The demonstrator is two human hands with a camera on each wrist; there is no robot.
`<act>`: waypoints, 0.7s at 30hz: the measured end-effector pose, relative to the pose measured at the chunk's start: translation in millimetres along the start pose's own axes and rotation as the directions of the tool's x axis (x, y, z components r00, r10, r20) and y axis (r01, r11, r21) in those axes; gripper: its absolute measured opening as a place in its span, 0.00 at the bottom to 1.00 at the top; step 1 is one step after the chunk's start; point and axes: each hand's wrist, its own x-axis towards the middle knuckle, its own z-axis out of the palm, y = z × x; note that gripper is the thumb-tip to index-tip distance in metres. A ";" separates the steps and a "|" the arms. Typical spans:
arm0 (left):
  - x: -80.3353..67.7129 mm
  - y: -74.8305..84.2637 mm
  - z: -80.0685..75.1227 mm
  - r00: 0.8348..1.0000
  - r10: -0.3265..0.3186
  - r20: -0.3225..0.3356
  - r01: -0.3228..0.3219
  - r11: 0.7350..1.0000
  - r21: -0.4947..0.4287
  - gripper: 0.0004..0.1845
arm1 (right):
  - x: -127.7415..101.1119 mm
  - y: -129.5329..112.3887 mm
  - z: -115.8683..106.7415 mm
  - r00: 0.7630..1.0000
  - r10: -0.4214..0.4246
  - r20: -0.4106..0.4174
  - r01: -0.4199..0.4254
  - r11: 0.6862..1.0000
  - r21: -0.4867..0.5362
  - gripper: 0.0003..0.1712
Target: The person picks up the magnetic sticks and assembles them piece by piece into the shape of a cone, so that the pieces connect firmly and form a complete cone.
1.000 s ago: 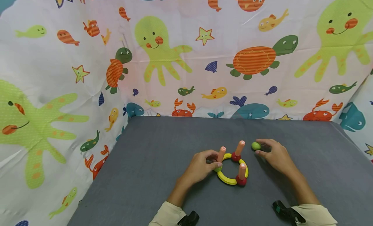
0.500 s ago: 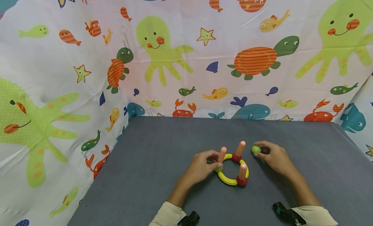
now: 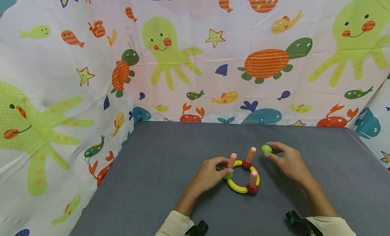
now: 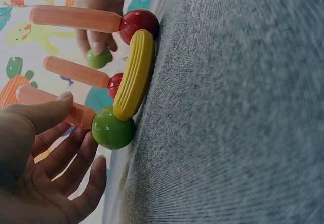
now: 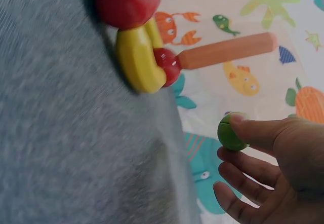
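Nearest the person, two cream sleeves enter over the grey counter. Just beyond them sits a toy ring of curved yellow pieces joined by balls: a red ball at the ring's 5 o'clock, another red ball at 12 o'clock, and a green ball at 9 o'clock, each carrying an upright orange peg. The left hand lies at the ring's 9 o'clock side, its fingers curled about the green ball and the foot of that ball's peg, thumb laid against the peg; the left wrist view shows the fingertips cupped just under the ball. Farther out, at about 1 o'clock from the ring, the right hand pinches a loose green ball between thumb and fingertips, lifted off the counter and just beside the far peg's tip. Behind the counter hangs a sea-creature curtain with octopuses, turtles and fish.
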 end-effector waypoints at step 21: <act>-2.3 3.5 0.5 1.000 0.015 0.001 -0.015 1.000 -0.007 0.13 | -7.8 -52.7 -10.9 0.982 -0.103 -0.156 0.120 0.987 0.102 0.23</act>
